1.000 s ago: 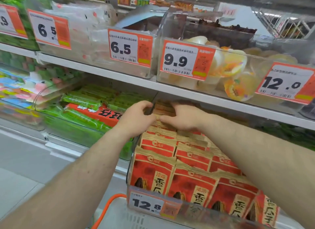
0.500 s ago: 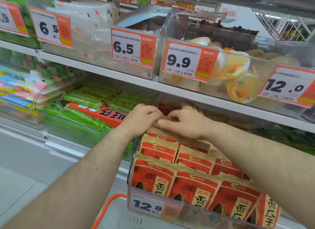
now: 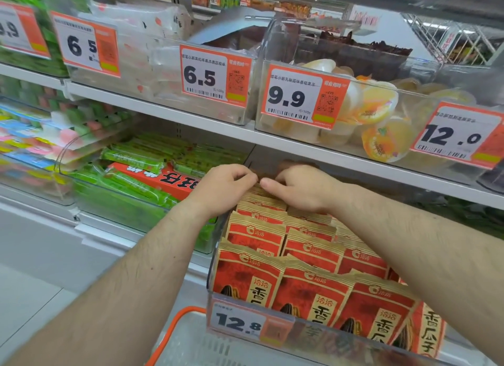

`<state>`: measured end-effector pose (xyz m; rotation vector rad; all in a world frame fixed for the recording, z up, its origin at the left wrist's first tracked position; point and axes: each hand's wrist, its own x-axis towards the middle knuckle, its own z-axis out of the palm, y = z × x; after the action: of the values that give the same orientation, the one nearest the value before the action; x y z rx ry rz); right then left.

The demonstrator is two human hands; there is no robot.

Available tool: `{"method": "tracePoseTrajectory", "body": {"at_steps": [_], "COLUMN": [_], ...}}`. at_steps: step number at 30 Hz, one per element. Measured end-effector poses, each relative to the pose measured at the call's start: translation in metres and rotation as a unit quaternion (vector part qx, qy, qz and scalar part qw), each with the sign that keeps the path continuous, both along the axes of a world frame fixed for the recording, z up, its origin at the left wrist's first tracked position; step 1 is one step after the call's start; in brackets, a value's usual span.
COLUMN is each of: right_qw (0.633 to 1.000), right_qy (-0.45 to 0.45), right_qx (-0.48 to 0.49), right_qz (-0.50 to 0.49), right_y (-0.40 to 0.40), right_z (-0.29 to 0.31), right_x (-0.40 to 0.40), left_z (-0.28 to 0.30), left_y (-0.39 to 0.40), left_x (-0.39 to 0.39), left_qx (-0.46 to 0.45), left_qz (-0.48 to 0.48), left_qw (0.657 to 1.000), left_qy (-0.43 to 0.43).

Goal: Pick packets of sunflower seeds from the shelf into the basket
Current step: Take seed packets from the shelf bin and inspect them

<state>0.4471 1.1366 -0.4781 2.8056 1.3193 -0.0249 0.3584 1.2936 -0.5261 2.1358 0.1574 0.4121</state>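
The red and kraft-brown paper packets of sunflower seeds (image 3: pixel 308 259) are stacked upright in rows inside a clear plastic bin (image 3: pixel 321 335) on the lower white metal shelf (image 3: pixel 381 172), with a white and orange price tag reading 12.8 (image 3: pixel 246 323) fixed to the bin's front wall. Both arms are stretched to the back rows of the bin. The left hand (image 3: pixel 222 189) is curled over the top edges of the rearmost packets, and its grip is seen narrow, the fingers (image 3: pixel 242 173) bent down onto the packet tops. The right hand (image 3: pixel 298 187) is laid just beside it, the thumb and fingers pinched on the tops of the same back packets; which single packet is held cannot be told, as the fingertips are partly hidden. The two hands are nearly touching. Below the bin, the orange rim and grey mesh of a plastic shopping basket (image 3: pixel 174 327) are seen at the lower edge. To the left of the bin, green wrapped snack bars (image 3: pixel 131 185) are lying in a neighbouring clear tray. On the shelf above, clear tubs of yellow jelly cups (image 3: pixel 379 112) are kept behind a 9.9 price label (image 3: pixel 302 97).
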Motion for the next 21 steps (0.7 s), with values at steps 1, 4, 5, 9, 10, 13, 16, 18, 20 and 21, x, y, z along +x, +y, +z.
{"method": "tracePoseTrajectory", "body": {"at_steps": [1, 4, 5, 9, 10, 13, 16, 18, 20, 21], "right_qw": [1.000, 0.993, 0.987, 0.894, 0.868, 0.826, 0.799, 0.775, 0.757, 0.751], "right_qy": [-0.022, -0.086, -0.120, -0.282, -0.299, -0.294, -0.253, -0.218, -0.167, -0.143], "right_qx": [0.000, 0.021, 0.049, 0.318, 0.369, 0.458, 0.534, 0.587, 0.628, 0.641], "right_qz": [0.021, 0.076, 0.093, 0.145, 0.146, 0.145, 0.110, 0.089, 0.071, 0.063], "right_y": [-0.004, -0.019, -0.024, -0.034, -0.035, -0.033, -0.038, -0.044, -0.052, -0.055], "right_z": [0.000, 0.003, 0.003, 0.005, 0.008, 0.025, 0.049, 0.063, 0.079, 0.086], "right_x": [-0.003, -0.011, -0.014, -0.025, -0.027, -0.041, -0.059, -0.071, -0.083, -0.090], "left_z": [0.000, 0.003, 0.004, 0.015, 0.020, 0.040, 0.062, 0.078, 0.094, 0.102], "left_y": [0.001, 0.003, 0.003, -0.001, -0.004, -0.021, -0.035, -0.042, -0.052, -0.057], "left_x": [-0.001, -0.004, -0.005, -0.010, -0.012, -0.021, -0.029, -0.035, -0.046, -0.051], "left_qx": [-0.011, -0.025, -0.015, 0.000, -0.012, -0.008, -0.036, -0.065, -0.096, -0.119], "left_qz": [0.008, 0.021, 0.027, 0.066, 0.064, 0.036, 0.024, 0.020, 0.004, -0.010], "left_qw": [1.000, 0.999, 0.999, 0.994, 0.992, 0.986, 0.976, 0.969, 0.966, 0.962], "left_qy": [-0.006, -0.018, -0.025, -0.091, -0.109, -0.162, -0.213, -0.236, -0.241, -0.246]}}
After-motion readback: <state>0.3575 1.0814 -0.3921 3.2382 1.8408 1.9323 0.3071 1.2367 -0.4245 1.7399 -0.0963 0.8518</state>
